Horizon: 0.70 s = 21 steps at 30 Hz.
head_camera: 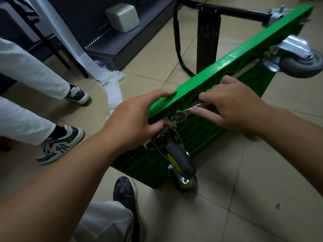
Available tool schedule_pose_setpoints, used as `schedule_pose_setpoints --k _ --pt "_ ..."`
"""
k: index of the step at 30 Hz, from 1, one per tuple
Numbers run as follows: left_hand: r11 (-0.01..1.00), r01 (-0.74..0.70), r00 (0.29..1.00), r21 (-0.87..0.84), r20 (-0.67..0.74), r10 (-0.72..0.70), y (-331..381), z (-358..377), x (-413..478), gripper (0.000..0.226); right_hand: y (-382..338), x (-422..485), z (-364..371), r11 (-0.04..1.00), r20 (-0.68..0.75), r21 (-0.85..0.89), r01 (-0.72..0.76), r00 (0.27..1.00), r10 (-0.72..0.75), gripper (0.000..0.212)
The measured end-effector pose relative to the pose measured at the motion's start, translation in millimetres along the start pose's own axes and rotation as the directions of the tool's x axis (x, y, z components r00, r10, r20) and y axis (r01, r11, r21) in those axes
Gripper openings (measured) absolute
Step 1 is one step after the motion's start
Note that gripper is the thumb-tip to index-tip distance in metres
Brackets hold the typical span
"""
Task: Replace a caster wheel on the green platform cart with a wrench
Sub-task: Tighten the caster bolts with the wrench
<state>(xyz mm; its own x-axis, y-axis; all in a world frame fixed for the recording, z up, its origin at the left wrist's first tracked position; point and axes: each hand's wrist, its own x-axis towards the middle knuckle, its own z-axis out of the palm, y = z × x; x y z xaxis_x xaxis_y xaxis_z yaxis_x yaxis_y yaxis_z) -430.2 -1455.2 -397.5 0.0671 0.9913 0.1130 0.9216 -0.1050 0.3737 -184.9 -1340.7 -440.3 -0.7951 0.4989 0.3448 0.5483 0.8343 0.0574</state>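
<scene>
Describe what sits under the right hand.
A silver wrench runs under the right hand, its head on a fastener beside the caster; the palm covers the handle's far end.

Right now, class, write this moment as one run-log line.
left hand: grips green plastic platform cart edge | right hand: holds silver metal wrench at caster bolt | black-and-yellow caster wheel: mounted

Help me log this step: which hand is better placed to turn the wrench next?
Right. The right hand holds the wrench, its head at the caster mount; the left hand grips the cart edge, steadying it.
</scene>
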Motion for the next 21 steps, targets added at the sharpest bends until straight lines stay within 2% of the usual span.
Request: schedule_pose_setpoints --k 5,9,11,15,17,18,19,21 --pt "1.0 -0.015 1.0 0.016 0.015 0.015 0.9 1.1 -0.3 0.068 -6.9 9.4 0.1 0.989 -0.029 -0.124 0.082 0.996 -0.086 0.064" --pt "1.0 -0.024 1.0 0.007 0.008 0.024 0.1 0.8 -0.6 0.069 -11.1 15.2 -5.5 0.969 -0.019 -0.238 0.07 0.997 -0.077 0.081" --pt "1.0 -0.025 1.0 0.01 0.005 0.025 0.5 1.0 -1.0 0.069 -8.7 12.7 0.1 0.974 -0.041 -0.221 0.043 0.998 -0.054 0.079" --pt "0.999 -0.029 1.0 0.026 -0.002 0.029 0.3 2.1 -1.2 0.069 -13.2 2.2 28.6 0.997 -0.136 -0.054 -0.053 0.99 0.046 0.067" --pt "0.999 -0.031 1.0 0.03 -0.003 0.031 0.1 1.9 -0.7 0.068 -25.4 -8.0 47.8 0.985 -0.179 0.091 -0.144 0.971 0.158 0.062" --pt "0.999 -0.032 0.999 0.032 -0.002 0.032 -0.3 1.6 -0.4 0.067 -32.6 -12.5 55.3 0.951 -0.136 0.216 -0.222 0.957 0.254 0.062" --pt "0.999 -0.031 1.0 0.032 0.001 0.031 -0.5 1.0 -0.3 0.067 -41.1 -16.0 61.9 0.875 -0.028 0.367 -0.315 0.937 0.349 0.065" --pt "0.999 -0.03 1.0 0.03 0.006 0.03 -0.6 0.6 -0.3 0.067 -59.2 -21.1 73.1 0.629 0.181 0.651 -0.425 0.891 0.415 0.065"
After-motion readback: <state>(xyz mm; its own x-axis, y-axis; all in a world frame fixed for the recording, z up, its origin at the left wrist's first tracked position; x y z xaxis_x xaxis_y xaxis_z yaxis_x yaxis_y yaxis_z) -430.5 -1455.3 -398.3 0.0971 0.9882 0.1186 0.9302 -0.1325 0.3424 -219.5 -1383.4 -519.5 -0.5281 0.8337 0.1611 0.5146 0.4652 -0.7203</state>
